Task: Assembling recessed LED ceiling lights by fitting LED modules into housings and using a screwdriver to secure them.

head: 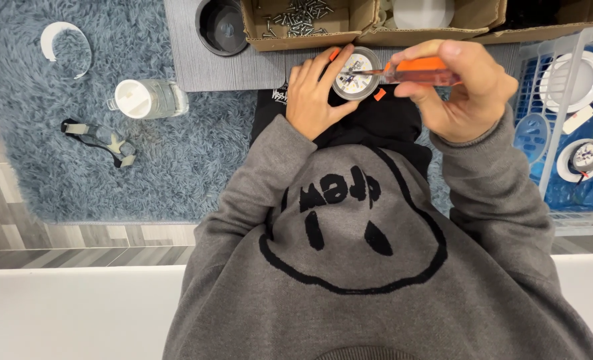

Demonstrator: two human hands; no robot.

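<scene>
Orange was the colour to watch: the orange-handled screwdriver (pixel 422 70) lay sideways in the right hand (pixel 466 93), fingers closed firmly round the handle, its thin shaft reaching left onto the round grey-rimmed disc (pixel 355 73). That disc, pale-faced with small parts on it, sat on black cloth over the person's lap, just below the cardboard boxes, and the left hand (pixel 316 97) pressed against its left edge, fingers curled round the rim to pin it. To do this well, I judged, the tip needed to sit square in the screw and the left hand needed to hold the disc from turning, with light downward pressure so the blade would not skip across the face. Just above, a cardboard box (pixel 310 30) held a heap of loose screws (pixel 300 20), and a dark round cup (pixel 222 27) stood beside it on a grey mat. To the right, a white wire basket (pixel 563 73) held more discs. Out left on the shaggy blue rug (pixel 76 153) lay a clear jar with a white lid (pixel 146 99).
</scene>
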